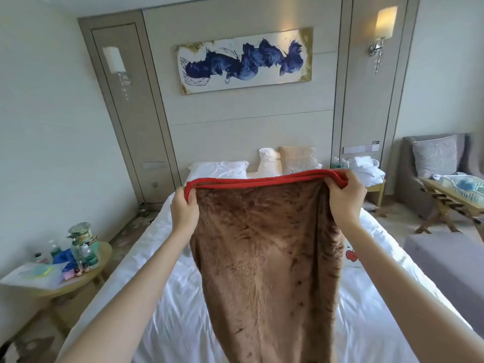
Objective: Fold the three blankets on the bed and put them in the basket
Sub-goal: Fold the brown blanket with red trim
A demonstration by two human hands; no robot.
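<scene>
A brown fleece blanket with a red edge hangs in the air above the white bed. It is doubled over, with its red border stretched level at the top. My left hand pinches the top left corner. My right hand grips the top right corner. A white blanket with a red cartoon print peeks out on the bed to the right, mostly hidden behind the brown one. No basket is in view.
A round side table with bottles and papers stands left of the bed. Pillows lie at the headboard. On the right are a grey bench, a wooden folding rack and an armchair.
</scene>
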